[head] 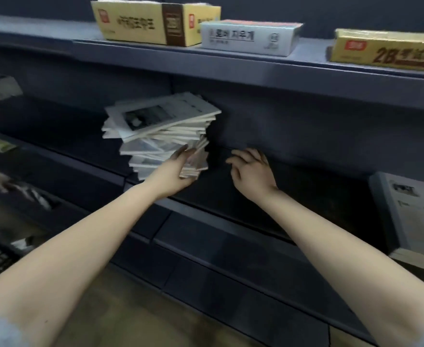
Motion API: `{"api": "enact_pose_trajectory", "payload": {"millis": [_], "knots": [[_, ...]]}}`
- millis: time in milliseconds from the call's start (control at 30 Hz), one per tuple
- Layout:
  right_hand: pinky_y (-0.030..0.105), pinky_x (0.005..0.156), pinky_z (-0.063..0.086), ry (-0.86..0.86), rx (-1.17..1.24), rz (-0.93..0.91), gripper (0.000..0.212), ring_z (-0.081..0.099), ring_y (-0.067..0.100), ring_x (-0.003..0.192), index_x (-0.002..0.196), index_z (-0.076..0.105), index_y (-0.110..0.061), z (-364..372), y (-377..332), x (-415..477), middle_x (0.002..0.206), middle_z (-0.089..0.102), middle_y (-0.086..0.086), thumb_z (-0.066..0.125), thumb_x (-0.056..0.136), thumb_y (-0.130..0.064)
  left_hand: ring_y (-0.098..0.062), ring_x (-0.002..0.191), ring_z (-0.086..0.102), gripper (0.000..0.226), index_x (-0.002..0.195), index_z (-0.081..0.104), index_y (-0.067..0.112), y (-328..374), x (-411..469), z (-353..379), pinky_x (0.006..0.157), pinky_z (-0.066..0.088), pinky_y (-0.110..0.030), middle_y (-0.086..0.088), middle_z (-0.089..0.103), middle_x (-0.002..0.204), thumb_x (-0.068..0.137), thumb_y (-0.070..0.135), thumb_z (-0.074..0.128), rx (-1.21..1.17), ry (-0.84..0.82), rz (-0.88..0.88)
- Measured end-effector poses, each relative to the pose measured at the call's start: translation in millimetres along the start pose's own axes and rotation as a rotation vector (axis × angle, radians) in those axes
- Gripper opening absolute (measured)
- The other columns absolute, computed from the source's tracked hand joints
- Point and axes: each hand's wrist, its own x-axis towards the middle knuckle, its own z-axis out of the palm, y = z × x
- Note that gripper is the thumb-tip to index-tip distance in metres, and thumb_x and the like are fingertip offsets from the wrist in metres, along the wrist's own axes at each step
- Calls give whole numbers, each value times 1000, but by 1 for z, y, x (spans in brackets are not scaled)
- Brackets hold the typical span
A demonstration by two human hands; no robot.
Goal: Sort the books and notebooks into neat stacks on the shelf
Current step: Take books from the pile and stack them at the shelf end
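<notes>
Forearms [80, 234] fwd; L hand [178, 169] grips notebook stack [163, 126], R hand [251, 169] free.

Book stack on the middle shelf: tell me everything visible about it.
The book stack is a tall pile of thin, pale, paper-covered books standing on the dark middle shelf. It is untidy: upper books fanned and twisted out of line. The top cover shows a dark picture. The left hand holds the lower books at their near right side; the right hand is apart from it.
</notes>
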Motion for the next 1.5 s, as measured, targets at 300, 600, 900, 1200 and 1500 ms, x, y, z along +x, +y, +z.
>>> {"api": "enact_pose_trajectory", "payload": {"millis": [300,600,900,1200,1500], "knots": [[48,110,31,63,148,-270,43,32,37,135,131,51,-11,28,-112,81,149,34,11,50,88,-10,-19,137,33,65,147,26,24,-89,-66,-66,105,33,-25,0,12,158,90,23,59,40,170,-225],[49,115,-2,-85,-94,-322,57,16,20,143,146,27,-18,57,-178,142,153,28,1,50,93,-24,-18,134,37,66,148,20,32,-123,-97,-92,100,40,-31,11,5,158,93,29,56,112,205,-307],[31,102,36,45,137,-419,47,48,22,126,130,55,-18,52,-150,142,132,57,2,52,87,0,-23,146,7,69,150,18,22,-113,-63,-87,117,18,-45,0,12,158,92,22,57,193,249,-258],[29,103,37,232,300,-601,42,54,20,113,110,66,-2,46,-70,112,120,64,10,47,74,9,-39,143,5,61,145,30,22,-91,-19,-75,114,9,-56,-3,20,155,90,23,55,420,311,-184],[45,72,56,108,28,-262,41,57,32,111,121,56,-4,11,4,89,128,57,10,54,82,5,-31,111,56,42,133,49,28,-32,24,-60,82,50,-41,-2,58,127,92,33,54,513,243,29]]}}
